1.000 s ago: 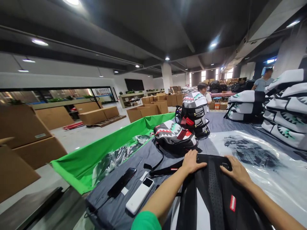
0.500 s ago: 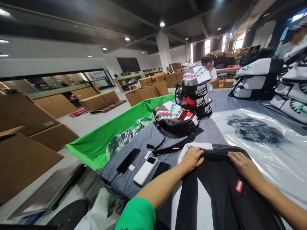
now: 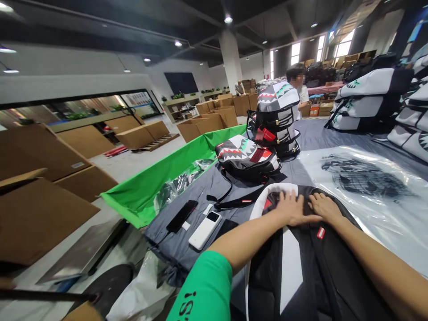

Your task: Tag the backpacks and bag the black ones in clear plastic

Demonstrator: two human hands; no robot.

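Since the last frame, both hands have moved closer together, up near the top edge of the black-and-white backpack [image 3: 321, 272]. Left to right: green-lined bin [image 3: 160, 187] holding plastic-wrapped items; black phone [image 3: 182, 216] and white power bank [image 3: 204, 230] on the grey surface [image 3: 180, 245]. Left hand [image 3: 294, 208] and right hand [image 3: 324, 207] lie flat on the backpack, fingers [image 3: 302, 218] spread and open, no grip. Backpack lies flat, white-edged, small red tag [image 3: 321, 232], its right side against a clear plastic sheet [image 3: 374, 191]. Shark-mouth backpack [image 3: 246, 154] lies beyond it; another [image 3: 277, 113] stands upright. Stacked white backpacks [image 3: 371, 96] far right.
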